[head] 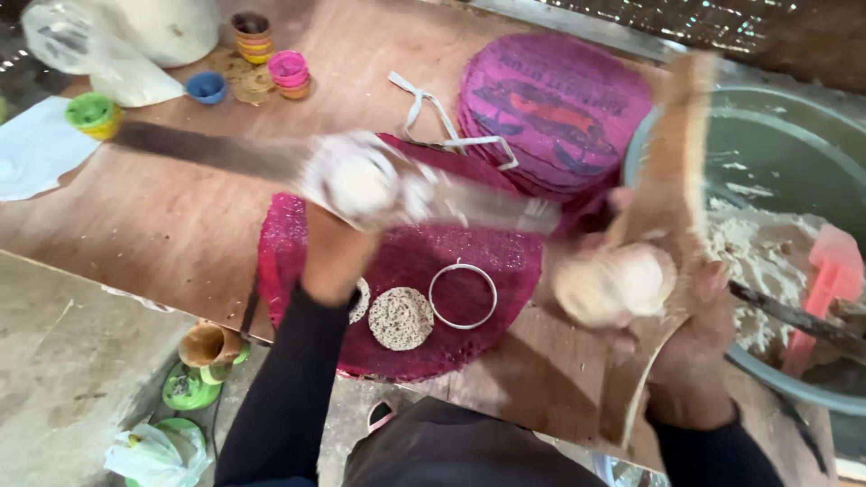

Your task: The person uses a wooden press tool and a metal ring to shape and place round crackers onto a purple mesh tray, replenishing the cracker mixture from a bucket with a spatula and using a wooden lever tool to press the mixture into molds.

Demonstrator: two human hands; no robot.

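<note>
there is just one camera and it sits on my head. it looks down and a bit forward, over my dark sleeves, onto the wooden table (180, 225) in front of me. it is close, so my left hand (338, 239) and right hand (695, 334) fill the middle and look blurry. the round pink mat (406, 271) lies right below the view. the big green tub (776, 153) is cut off at the right edge. at the bottom left i see down to the floor (63, 361).

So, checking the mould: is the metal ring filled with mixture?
No, the metal ring lies empty on the red mat, beside a formed disc.
</note>
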